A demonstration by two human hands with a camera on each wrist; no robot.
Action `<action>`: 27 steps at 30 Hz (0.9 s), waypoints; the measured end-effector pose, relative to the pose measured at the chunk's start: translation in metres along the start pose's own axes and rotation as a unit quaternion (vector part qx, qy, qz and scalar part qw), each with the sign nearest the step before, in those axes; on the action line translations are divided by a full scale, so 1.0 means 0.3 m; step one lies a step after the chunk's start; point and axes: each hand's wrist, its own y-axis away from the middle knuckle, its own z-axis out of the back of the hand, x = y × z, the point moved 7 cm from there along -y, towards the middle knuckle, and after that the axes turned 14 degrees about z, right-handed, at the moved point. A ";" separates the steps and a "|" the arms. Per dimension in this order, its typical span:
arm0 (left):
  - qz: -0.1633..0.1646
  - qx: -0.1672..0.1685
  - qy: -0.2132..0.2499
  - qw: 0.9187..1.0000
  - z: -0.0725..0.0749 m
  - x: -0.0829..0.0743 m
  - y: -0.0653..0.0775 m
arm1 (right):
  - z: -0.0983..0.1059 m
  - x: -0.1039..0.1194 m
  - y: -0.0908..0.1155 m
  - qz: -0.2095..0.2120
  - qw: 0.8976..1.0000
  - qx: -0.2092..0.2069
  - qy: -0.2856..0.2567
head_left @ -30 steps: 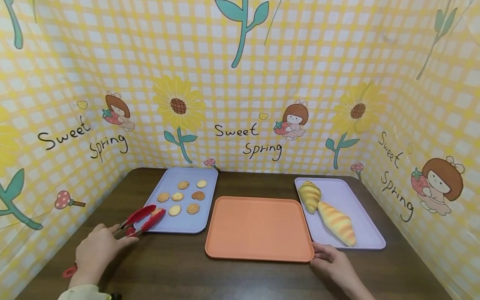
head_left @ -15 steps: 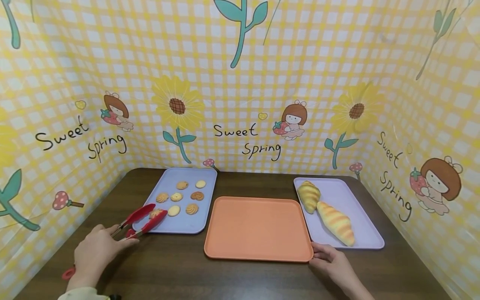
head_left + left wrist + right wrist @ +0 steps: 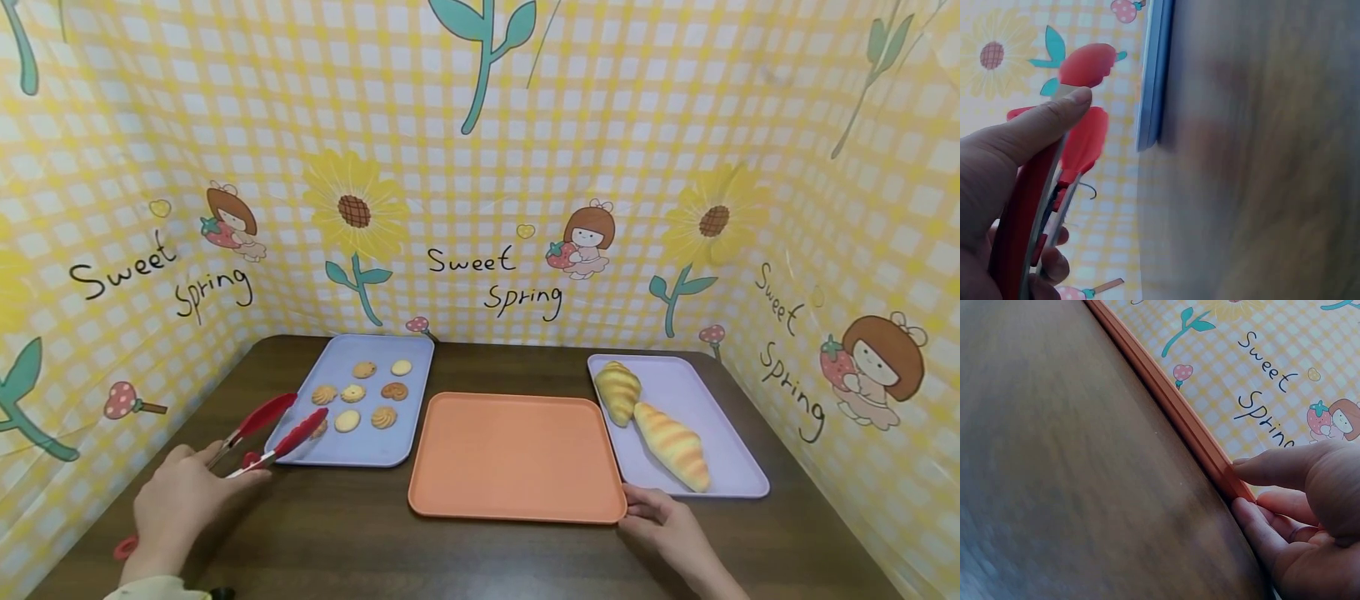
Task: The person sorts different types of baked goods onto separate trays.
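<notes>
My left hand [image 3: 178,502] grips a pair of red-tipped metal tongs [image 3: 302,435] at the near-left corner of the blue tray [image 3: 352,456]. The tong tips are spread apart, and no food shows between them. Thumb and curled fingers wrap the red handle of the tongs [image 3: 1016,231] in the left wrist view. Several cookies [image 3: 347,421] lie on the blue tray; one swirled cookie [image 3: 321,429] is partly hidden behind a tong tip. With thumb and fingers, my right hand [image 3: 669,533] pinches the near-right corner of the bare orange tray [image 3: 517,458].
A lilac tray [image 3: 738,467] stands at the right, bearing a smaller croissant-shaped bread [image 3: 619,392] and a larger one [image 3: 672,447]. The dark wooden table [image 3: 390,558] is enclosed by a yellow checked cloth [image 3: 465,192] at the back and sides.
The tongs have lifted and drawn back left with my left hand; the cookie between their tips stays on the blue tray. My right hand keeps its place at the orange tray.
</notes>
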 end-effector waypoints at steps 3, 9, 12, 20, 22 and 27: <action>-0.008 -0.014 0.014 1.000 0.012 0.016 -0.006 | -0.001 0.002 -0.001 0.003 1.000 0.001 -0.001; -0.014 -0.038 0.012 0.999 0.027 0.066 -0.027 | -0.002 0.004 -0.001 0.005 1.000 0.001 -0.001; -0.008 -0.035 0.005 0.999 0.029 0.096 -0.041 | -0.001 0.004 0.000 0.004 1.000 -0.001 -0.001; 0.026 0.000 -0.013 1.000 0.012 0.182 -0.086 | 0.000 0.001 0.001 -0.002 1.000 -0.007 0.002; 0.032 0.002 -0.019 0.999 0.009 0.201 -0.097 | 0.000 -0.001 0.001 -0.005 1.000 -0.007 0.003; 0.053 0.017 -0.030 0.998 -0.001 0.242 -0.124 | -0.001 -0.002 0.001 -0.006 1.000 -0.005 0.003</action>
